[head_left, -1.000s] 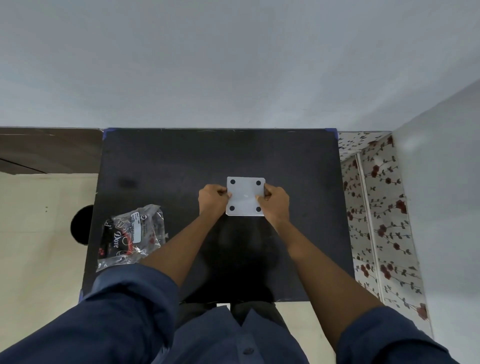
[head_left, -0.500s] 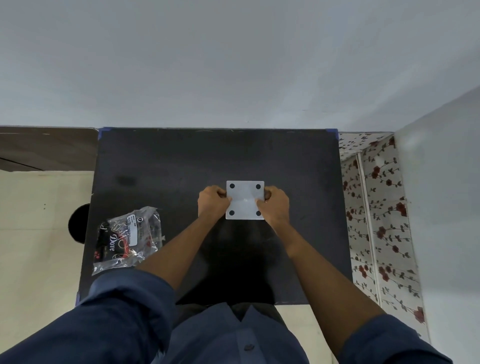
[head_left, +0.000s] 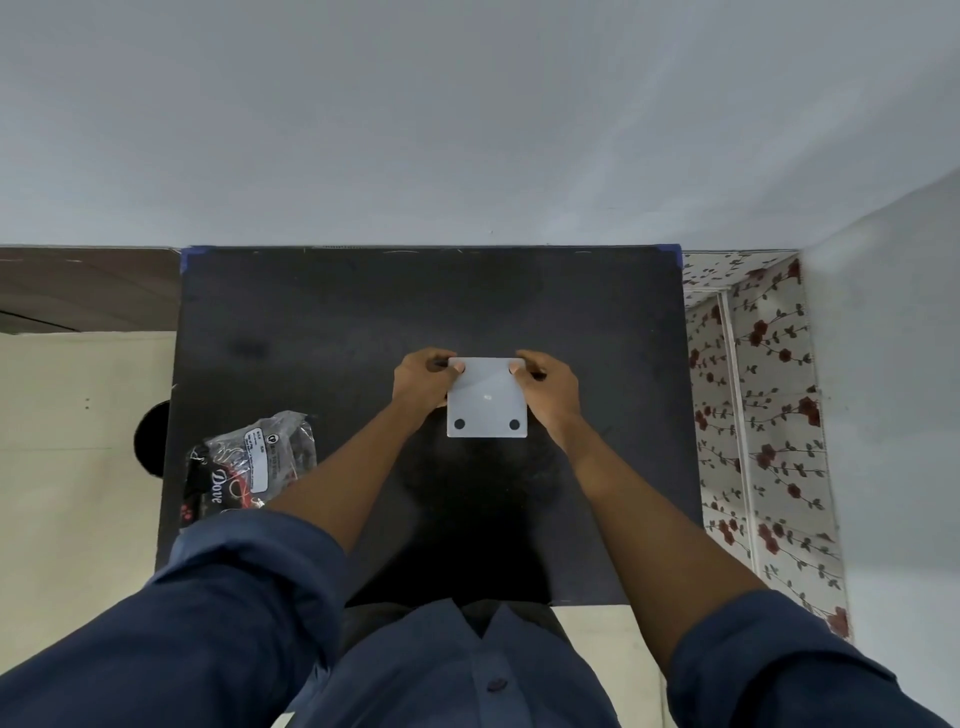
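The left hand (head_left: 423, 382) and the right hand (head_left: 548, 389) each pinch a far corner of one white square plate (head_left: 487, 402), fingers (head_left: 457, 369) curled closed on it with the thumbs on top. The plate is over the middle of the black tabletop (head_left: 363, 312); I cannot tell whether it touches. Two black dots (head_left: 460, 424) show at its near corners (thumbs cover the far ones). One clear packet (head_left: 254, 462) lies at the left edge, well apart.
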